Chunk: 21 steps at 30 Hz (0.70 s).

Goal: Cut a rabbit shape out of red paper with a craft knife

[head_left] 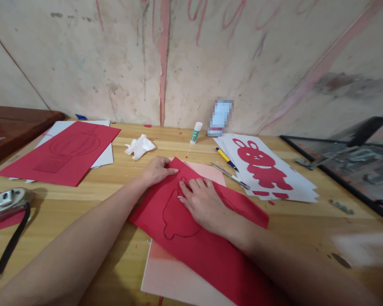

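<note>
A red paper sheet [207,250] with a cut outline of a figure lies slanted on a pale pink board [169,276] on the wooden table. My left hand [158,170] rests on the sheet's upper left edge, fingers curled down onto the paper. My right hand [202,202] lies flat on the middle of the sheet, fingers stretched along the cut outline near its top. Neither hand holds a tool.
Another red sheet [62,153] lies on white paper at the left. A crumpled tissue [139,146], a glue stick [195,132], a yellow and blue pen [226,159] and a craft knife [231,175] lie beyond. White sheets with a red rabbit cutout [261,168] sit right. A black-framed pane [347,165] fills the far right.
</note>
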Tool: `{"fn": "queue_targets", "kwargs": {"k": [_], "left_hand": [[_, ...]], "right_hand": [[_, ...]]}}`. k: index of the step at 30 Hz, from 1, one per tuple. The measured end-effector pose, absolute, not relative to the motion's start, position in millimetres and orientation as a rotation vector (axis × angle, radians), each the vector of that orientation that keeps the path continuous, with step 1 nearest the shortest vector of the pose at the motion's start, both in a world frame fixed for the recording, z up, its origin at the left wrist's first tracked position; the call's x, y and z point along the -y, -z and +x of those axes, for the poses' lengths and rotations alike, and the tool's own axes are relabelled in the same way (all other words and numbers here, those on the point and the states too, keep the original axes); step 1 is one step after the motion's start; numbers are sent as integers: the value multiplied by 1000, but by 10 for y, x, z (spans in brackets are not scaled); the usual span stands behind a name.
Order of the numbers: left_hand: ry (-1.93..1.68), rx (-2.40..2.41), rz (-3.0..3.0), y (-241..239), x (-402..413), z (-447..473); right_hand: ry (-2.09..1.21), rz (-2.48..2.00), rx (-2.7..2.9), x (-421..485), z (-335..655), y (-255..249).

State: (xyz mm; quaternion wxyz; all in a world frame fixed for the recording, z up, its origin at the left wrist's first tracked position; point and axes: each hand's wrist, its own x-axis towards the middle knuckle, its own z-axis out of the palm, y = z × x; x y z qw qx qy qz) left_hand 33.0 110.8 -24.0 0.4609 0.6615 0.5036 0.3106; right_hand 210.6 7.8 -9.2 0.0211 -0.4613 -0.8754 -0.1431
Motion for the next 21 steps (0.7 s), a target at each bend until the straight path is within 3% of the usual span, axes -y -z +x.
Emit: {"fn": "queue_targets", "kwargs": {"k": [21], "left_hand": [[-762,-1105,1400,130,-1033,340]], "right_hand": [[326,-1418,2751,-71,2092,-31]]}}
